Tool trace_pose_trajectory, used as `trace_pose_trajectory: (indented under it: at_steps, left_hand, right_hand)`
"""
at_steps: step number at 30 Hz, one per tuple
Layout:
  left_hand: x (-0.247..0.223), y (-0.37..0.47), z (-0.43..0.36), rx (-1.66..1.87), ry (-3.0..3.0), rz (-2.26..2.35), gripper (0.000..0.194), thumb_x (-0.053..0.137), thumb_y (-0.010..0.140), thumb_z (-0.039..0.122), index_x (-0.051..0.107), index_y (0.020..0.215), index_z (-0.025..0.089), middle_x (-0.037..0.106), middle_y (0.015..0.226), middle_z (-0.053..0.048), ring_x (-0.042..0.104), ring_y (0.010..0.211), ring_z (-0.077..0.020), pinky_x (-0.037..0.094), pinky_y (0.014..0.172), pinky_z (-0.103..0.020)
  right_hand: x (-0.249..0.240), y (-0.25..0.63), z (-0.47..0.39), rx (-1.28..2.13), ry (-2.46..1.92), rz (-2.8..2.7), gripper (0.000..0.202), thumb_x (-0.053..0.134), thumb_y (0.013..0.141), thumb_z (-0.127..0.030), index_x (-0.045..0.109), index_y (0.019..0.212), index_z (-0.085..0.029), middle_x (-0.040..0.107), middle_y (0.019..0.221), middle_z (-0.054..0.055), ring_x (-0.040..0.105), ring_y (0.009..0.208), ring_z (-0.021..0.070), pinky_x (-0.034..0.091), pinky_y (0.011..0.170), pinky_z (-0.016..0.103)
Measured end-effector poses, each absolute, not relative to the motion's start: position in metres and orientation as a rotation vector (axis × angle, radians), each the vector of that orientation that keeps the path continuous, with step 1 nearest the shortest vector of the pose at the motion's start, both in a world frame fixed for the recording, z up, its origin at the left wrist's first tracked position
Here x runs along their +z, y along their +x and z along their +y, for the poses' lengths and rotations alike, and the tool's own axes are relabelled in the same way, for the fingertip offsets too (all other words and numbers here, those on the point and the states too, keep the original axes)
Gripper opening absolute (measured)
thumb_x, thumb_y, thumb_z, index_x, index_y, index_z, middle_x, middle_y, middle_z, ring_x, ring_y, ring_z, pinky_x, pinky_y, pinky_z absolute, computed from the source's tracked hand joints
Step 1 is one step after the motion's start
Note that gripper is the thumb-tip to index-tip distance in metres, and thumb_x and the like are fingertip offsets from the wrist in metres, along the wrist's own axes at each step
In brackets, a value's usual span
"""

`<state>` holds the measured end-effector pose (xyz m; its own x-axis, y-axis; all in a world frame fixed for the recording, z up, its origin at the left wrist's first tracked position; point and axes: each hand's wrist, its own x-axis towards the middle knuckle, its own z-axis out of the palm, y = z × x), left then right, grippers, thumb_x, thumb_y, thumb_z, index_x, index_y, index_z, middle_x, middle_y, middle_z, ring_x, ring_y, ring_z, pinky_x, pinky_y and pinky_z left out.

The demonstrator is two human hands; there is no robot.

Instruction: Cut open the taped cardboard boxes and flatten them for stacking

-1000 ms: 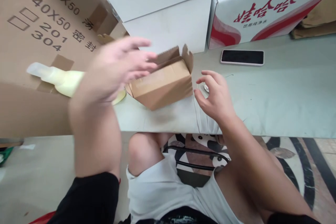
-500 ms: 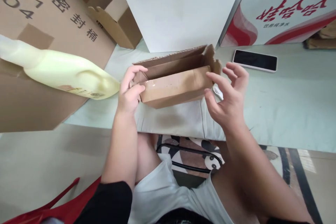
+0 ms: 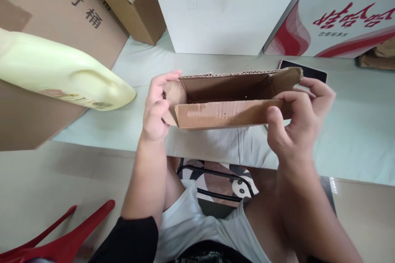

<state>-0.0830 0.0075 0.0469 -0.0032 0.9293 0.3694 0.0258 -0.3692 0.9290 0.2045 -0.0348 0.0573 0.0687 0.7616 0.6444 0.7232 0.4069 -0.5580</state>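
A narrow brown cardboard box (image 3: 222, 115) with its open side facing up is held between my two hands, above the near part of the cloth-covered table. My left hand (image 3: 157, 107) grips the box's left end, fingers behind and thumb in front of the end flap. At the other end, my right hand (image 3: 299, 111) holds the right flap and corner, with the thumb against the front wall. I see the bare inner walls, but the bottom is mostly in shadow. Part of a phone (image 3: 319, 74) is covered by the box and right hand.
On the left, a pale yellow bottle (image 3: 68, 74) lies in front of a large carton (image 3: 46, 12). A smaller open carton (image 3: 145, 12), a white box (image 3: 222, 12) and a red-and-white box (image 3: 352, 16) line the back. A red stool or chair (image 3: 80, 230) is on the floor.
The box has moved right and turned so its long side runs level. My right hand has shifted right and closed on its right end. The view has moved slightly.
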Motion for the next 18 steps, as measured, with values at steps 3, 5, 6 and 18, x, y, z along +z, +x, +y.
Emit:
trace_pose_trajectory:
  at_steps: [3, 5, 6, 18]
  left_hand:
    - [0.056, -0.081, 0.004, 1.526, 1.506, 1.020, 0.044, 0.062, 0.082, 0.071, 0.063, 0.075, 0.028, 0.073, 0.118, -0.007, 0.063, 0.131, -0.0361, 0.048, 0.118, -0.056]
    - [0.064, -0.082, 0.000, 1.582, 1.571, 1.078, 0.041, 0.065, 0.086, 0.059, 0.058, 0.062, 0.026, 0.070, 0.101, -0.008, 0.065, 0.121, -0.0343, 0.048, 0.116, -0.056]
    - [0.068, -0.083, -0.002, 1.586, 1.627, 1.134, 0.040, 0.066, 0.087, 0.054, 0.059, 0.059, 0.026, 0.066, 0.093, -0.008, 0.064, 0.117, -0.0335, 0.049, 0.115, -0.056]
    - [0.076, -0.073, 0.002, 1.408, 1.630, 1.274, 0.062, 0.082, 0.077, 0.063, 0.072, 0.133, 0.039, 0.061, 0.111, -0.008, 0.061, 0.115, -0.0317, 0.055, 0.097, -0.045]
  right_hand:
    - [0.053, 0.206, -0.033, 0.105, -1.114, -1.554, 0.026, 0.056, 0.100, -0.036, 0.065, 0.080, -0.023, 0.055, 0.126, 0.010, 0.060, 0.124, 0.0330, 0.055, 0.106, 0.059]
    - [0.047, 0.208, -0.032, 0.117, -1.010, -1.505, 0.035, 0.053, 0.101, -0.037, 0.064, 0.071, -0.021, 0.057, 0.121, 0.008, 0.060, 0.122, 0.0319, 0.051, 0.108, 0.060]
    - [0.044, 0.209, -0.032, 0.124, -0.989, -1.490, 0.038, 0.052, 0.102, -0.037, 0.064, 0.069, -0.021, 0.057, 0.121, 0.008, 0.061, 0.121, 0.0320, 0.050, 0.108, 0.060]
    - [0.046, 0.215, -0.040, 0.250, -0.954, -1.599, 0.033, 0.052, 0.101, -0.039, 0.073, 0.081, -0.024, 0.068, 0.126, 0.008, 0.075, 0.109, 0.0294, 0.063, 0.094, 0.054]
